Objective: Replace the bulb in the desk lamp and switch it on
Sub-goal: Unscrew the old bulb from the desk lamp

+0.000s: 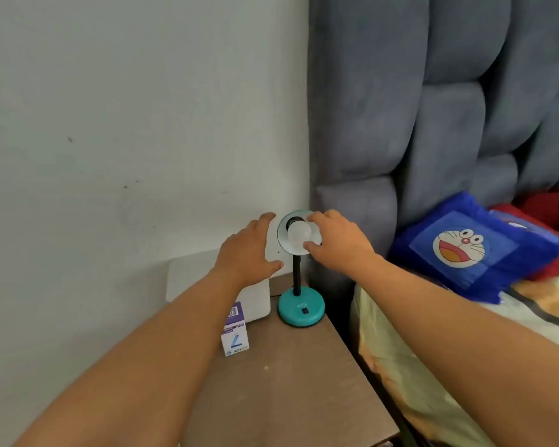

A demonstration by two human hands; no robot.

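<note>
A small desk lamp stands at the back of a brown bedside table (291, 375), with a teal round base (300, 309), a black neck and a teal shade (283, 235) facing me. A white bulb (299, 233) sits in the shade's socket. My right hand (339, 243) has its thumb and fingers around the bulb's right side. My left hand (249, 250) is spread with fingers apart just left of the shade, at its rim; whether it touches is unclear. A black switch (305, 312) shows on the base. The bulb is unlit.
A small white and purple bulb box (235, 333) stands on the table left of the lamp base, in front of a white box-shaped device (255, 301) against the wall. A grey padded headboard (433, 124), a bed and a blue cartoon cushion (471, 246) lie to the right.
</note>
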